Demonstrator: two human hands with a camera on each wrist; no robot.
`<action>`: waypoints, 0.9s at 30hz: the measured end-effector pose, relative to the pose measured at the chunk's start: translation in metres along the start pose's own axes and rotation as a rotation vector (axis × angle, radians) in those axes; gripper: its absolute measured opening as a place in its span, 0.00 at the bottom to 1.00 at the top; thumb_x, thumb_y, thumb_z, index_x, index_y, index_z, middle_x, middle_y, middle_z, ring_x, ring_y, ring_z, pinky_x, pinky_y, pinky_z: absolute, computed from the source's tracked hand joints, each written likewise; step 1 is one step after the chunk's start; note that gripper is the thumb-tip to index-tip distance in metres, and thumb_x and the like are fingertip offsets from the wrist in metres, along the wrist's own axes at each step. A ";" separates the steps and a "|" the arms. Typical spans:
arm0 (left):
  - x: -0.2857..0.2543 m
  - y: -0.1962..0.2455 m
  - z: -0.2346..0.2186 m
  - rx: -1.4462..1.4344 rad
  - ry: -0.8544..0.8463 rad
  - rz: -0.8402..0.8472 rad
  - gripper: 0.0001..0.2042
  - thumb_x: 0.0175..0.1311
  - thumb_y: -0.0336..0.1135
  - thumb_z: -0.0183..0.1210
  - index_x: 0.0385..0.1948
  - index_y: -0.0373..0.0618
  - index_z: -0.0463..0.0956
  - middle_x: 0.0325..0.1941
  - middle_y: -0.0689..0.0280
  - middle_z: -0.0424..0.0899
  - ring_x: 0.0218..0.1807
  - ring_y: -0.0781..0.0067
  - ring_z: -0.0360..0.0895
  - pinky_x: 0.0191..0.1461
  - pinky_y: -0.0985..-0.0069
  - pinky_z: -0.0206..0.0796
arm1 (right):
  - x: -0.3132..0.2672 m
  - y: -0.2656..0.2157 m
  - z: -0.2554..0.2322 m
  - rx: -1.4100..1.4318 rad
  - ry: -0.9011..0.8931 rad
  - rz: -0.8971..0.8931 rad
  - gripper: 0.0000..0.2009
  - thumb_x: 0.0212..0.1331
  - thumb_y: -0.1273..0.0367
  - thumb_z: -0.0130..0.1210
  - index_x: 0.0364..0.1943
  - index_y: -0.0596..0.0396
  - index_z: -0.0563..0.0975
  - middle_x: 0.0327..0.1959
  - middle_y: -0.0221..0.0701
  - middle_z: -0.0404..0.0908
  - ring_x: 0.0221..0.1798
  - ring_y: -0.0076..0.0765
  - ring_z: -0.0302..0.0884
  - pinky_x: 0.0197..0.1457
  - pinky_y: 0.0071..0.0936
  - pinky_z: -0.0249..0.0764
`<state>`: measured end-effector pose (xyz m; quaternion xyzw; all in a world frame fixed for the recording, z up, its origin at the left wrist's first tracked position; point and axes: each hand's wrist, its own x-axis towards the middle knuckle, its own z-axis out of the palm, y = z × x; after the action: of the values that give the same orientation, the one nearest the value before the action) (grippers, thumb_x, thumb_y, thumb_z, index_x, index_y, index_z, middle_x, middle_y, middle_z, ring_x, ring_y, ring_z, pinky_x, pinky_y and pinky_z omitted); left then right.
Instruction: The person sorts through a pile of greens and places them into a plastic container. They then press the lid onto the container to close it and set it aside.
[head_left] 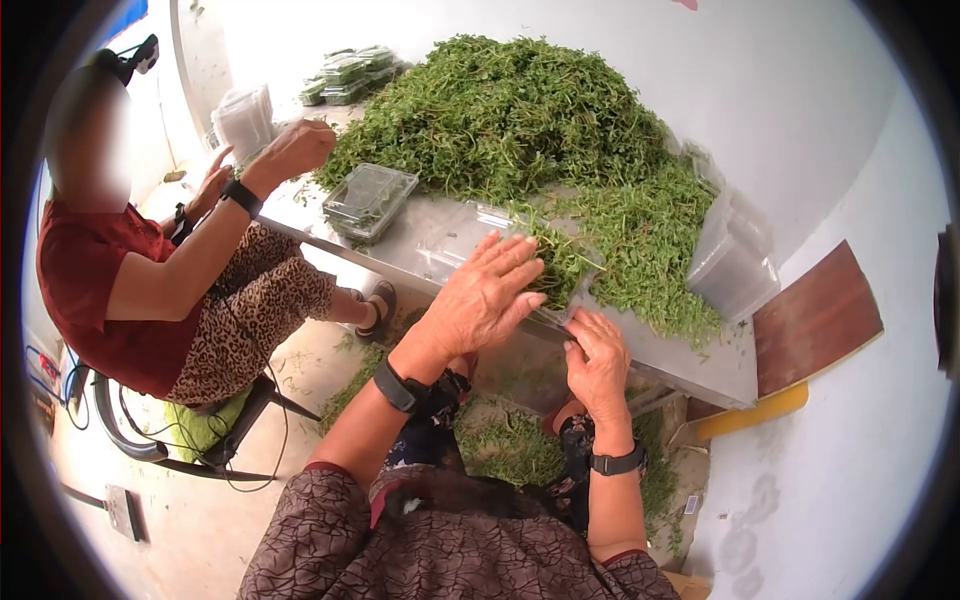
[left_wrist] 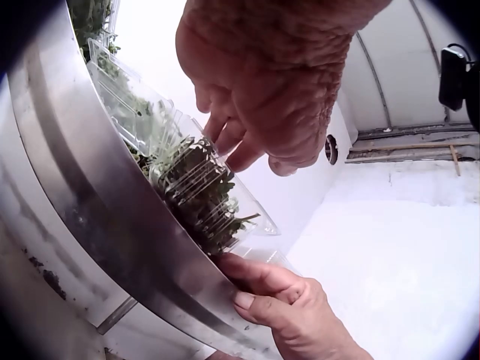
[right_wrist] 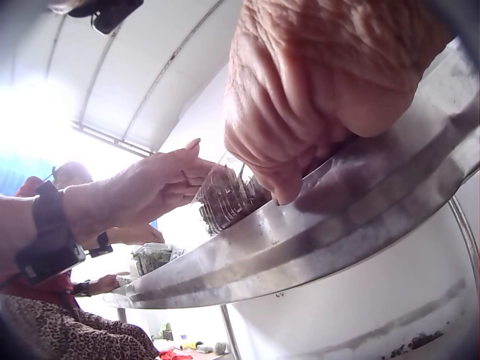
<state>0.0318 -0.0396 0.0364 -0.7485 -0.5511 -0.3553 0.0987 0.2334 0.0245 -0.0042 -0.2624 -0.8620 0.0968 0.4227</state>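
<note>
A clear plastic container [left_wrist: 202, 199] filled with green sprigs [head_left: 550, 270] lies at the table's near edge, its clear lid [head_left: 440, 245] folded back to the left. Above the sprigs is my left hand [head_left: 485, 290], palm down with fingers extended and spread; its fingertips reach the container's far side in the left wrist view. My right hand [head_left: 600, 365] has curled fingers and thumb at the container's near right corner, gripping its rim. In the right wrist view, the right hand [right_wrist: 322, 97] partly hides the container [right_wrist: 225, 199].
A large heap of greens [head_left: 520, 110] covers the table's back. A closed filled box [head_left: 370, 200] stands left, stacked empty containers [head_left: 735, 250] right. Another person [head_left: 130, 290] sits at left, arms over the table [head_left: 700, 365]. More filled boxes [head_left: 350, 75] lie behind.
</note>
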 end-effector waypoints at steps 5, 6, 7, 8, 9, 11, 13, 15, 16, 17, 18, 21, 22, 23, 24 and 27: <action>-0.010 -0.010 0.001 0.158 0.075 -0.189 0.22 0.70 0.46 0.46 0.55 0.38 0.72 0.63 0.45 0.68 0.68 0.50 0.62 0.74 0.55 0.44 | -0.003 0.003 0.002 0.010 0.003 0.011 0.13 0.42 0.82 0.57 0.36 0.60 0.80 0.45 0.40 0.81 0.52 0.49 0.76 0.61 0.42 0.69; -0.012 -0.011 0.001 0.133 0.081 -0.213 0.22 0.70 0.46 0.45 0.55 0.38 0.72 0.62 0.44 0.69 0.67 0.49 0.62 0.74 0.55 0.44 | -0.003 0.004 0.002 0.004 0.010 0.008 0.13 0.43 0.81 0.57 0.36 0.60 0.80 0.45 0.39 0.81 0.52 0.49 0.76 0.61 0.42 0.69; -0.013 -0.012 0.001 0.107 0.086 -0.236 0.21 0.70 0.45 0.45 0.55 0.38 0.71 0.62 0.44 0.69 0.67 0.48 0.62 0.74 0.55 0.45 | -0.003 0.004 0.003 -0.001 0.018 0.007 0.13 0.43 0.81 0.57 0.36 0.60 0.80 0.45 0.39 0.81 0.52 0.49 0.76 0.61 0.42 0.69; -0.014 -0.012 0.000 0.106 0.086 -0.240 0.21 0.70 0.45 0.45 0.55 0.38 0.71 0.62 0.44 0.69 0.67 0.48 0.62 0.74 0.55 0.45 | -0.003 0.004 0.003 0.000 0.014 0.006 0.13 0.43 0.81 0.57 0.36 0.60 0.80 0.45 0.39 0.81 0.52 0.49 0.76 0.61 0.42 0.69; -0.014 -0.012 0.000 0.043 0.038 -0.253 0.21 0.71 0.45 0.45 0.55 0.37 0.71 0.62 0.44 0.69 0.67 0.47 0.63 0.73 0.55 0.46 | -0.003 0.003 0.003 0.001 0.012 0.016 0.13 0.43 0.81 0.57 0.36 0.59 0.80 0.45 0.39 0.82 0.52 0.49 0.76 0.61 0.42 0.69; -0.014 -0.010 0.000 -0.024 -0.009 -0.266 0.21 0.71 0.45 0.44 0.55 0.37 0.71 0.61 0.44 0.69 0.66 0.46 0.63 0.73 0.55 0.47 | -0.004 0.003 0.002 -0.002 0.008 0.028 0.13 0.43 0.81 0.57 0.36 0.59 0.80 0.45 0.40 0.82 0.53 0.49 0.76 0.62 0.42 0.69; -0.013 -0.007 0.001 -0.025 0.014 -0.246 0.21 0.71 0.45 0.44 0.55 0.37 0.71 0.60 0.45 0.70 0.64 0.45 0.65 0.72 0.55 0.49 | -0.003 0.002 0.002 -0.009 0.009 0.023 0.13 0.43 0.81 0.57 0.37 0.58 0.80 0.45 0.39 0.82 0.53 0.49 0.76 0.62 0.42 0.69; -0.011 -0.007 0.001 -0.052 0.054 -0.230 0.21 0.71 0.44 0.44 0.54 0.37 0.71 0.60 0.44 0.71 0.64 0.45 0.66 0.71 0.56 0.51 | -0.003 0.002 0.002 -0.008 0.008 0.025 0.13 0.43 0.81 0.57 0.37 0.58 0.80 0.45 0.39 0.81 0.53 0.49 0.76 0.62 0.42 0.69; -0.010 -0.008 0.000 -0.075 0.094 -0.215 0.20 0.71 0.44 0.44 0.54 0.36 0.72 0.59 0.44 0.71 0.63 0.44 0.66 0.69 0.56 0.53 | -0.004 0.002 0.002 -0.003 0.007 0.025 0.13 0.43 0.81 0.57 0.37 0.58 0.80 0.46 0.39 0.81 0.53 0.49 0.76 0.62 0.42 0.69; -0.010 -0.009 -0.001 -0.076 0.093 -0.217 0.20 0.71 0.44 0.44 0.54 0.36 0.72 0.59 0.44 0.71 0.63 0.44 0.66 0.69 0.56 0.53 | -0.004 0.003 0.002 -0.004 0.005 0.026 0.13 0.43 0.81 0.57 0.37 0.58 0.80 0.46 0.39 0.81 0.53 0.49 0.76 0.62 0.42 0.69; -0.010 -0.011 -0.003 -0.051 0.171 -0.251 0.18 0.70 0.40 0.46 0.53 0.37 0.72 0.59 0.44 0.72 0.62 0.44 0.67 0.67 0.57 0.57 | -0.004 0.004 0.003 -0.006 0.007 0.019 0.13 0.43 0.81 0.57 0.37 0.58 0.80 0.46 0.39 0.81 0.53 0.48 0.76 0.62 0.42 0.69; -0.011 -0.025 -0.003 0.003 0.244 -0.274 0.14 0.63 0.29 0.52 0.50 0.38 0.74 0.58 0.44 0.72 0.59 0.43 0.70 0.61 0.60 0.64 | -0.005 0.004 0.003 -0.008 0.008 0.022 0.13 0.43 0.81 0.57 0.37 0.58 0.80 0.46 0.39 0.82 0.53 0.48 0.76 0.62 0.42 0.69; -0.010 -0.028 -0.002 0.015 0.228 -0.246 0.14 0.60 0.26 0.53 0.48 0.38 0.75 0.56 0.45 0.74 0.57 0.44 0.71 0.60 0.60 0.65 | -0.004 0.003 0.003 -0.009 0.008 0.023 0.13 0.44 0.81 0.57 0.37 0.58 0.80 0.46 0.39 0.82 0.53 0.48 0.76 0.62 0.42 0.68; -0.010 -0.031 -0.003 0.027 0.214 -0.219 0.14 0.57 0.24 0.54 0.47 0.38 0.76 0.54 0.47 0.76 0.55 0.45 0.73 0.59 0.60 0.65 | -0.005 0.004 0.003 -0.005 0.005 0.021 0.13 0.44 0.81 0.57 0.37 0.58 0.80 0.46 0.39 0.82 0.53 0.48 0.76 0.62 0.42 0.68; -0.009 -0.033 -0.004 0.030 0.216 -0.223 0.14 0.57 0.24 0.54 0.47 0.38 0.76 0.54 0.47 0.76 0.55 0.45 0.73 0.59 0.60 0.65 | -0.005 0.005 0.004 -0.002 0.002 0.028 0.13 0.44 0.81 0.57 0.37 0.58 0.80 0.46 0.39 0.82 0.53 0.48 0.76 0.62 0.42 0.68; 0.002 -0.036 -0.003 -0.026 0.148 -0.185 0.13 0.55 0.23 0.54 0.43 0.38 0.77 0.47 0.51 0.80 0.51 0.48 0.75 0.55 0.61 0.67 | -0.005 0.005 0.004 -0.005 -0.002 0.033 0.13 0.44 0.80 0.57 0.38 0.57 0.80 0.46 0.38 0.82 0.54 0.48 0.76 0.63 0.42 0.68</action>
<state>-0.0009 -0.0263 0.0310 -0.6674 -0.6044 -0.4243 0.0964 0.2351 0.0266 -0.0121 -0.2776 -0.8581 0.1019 0.4198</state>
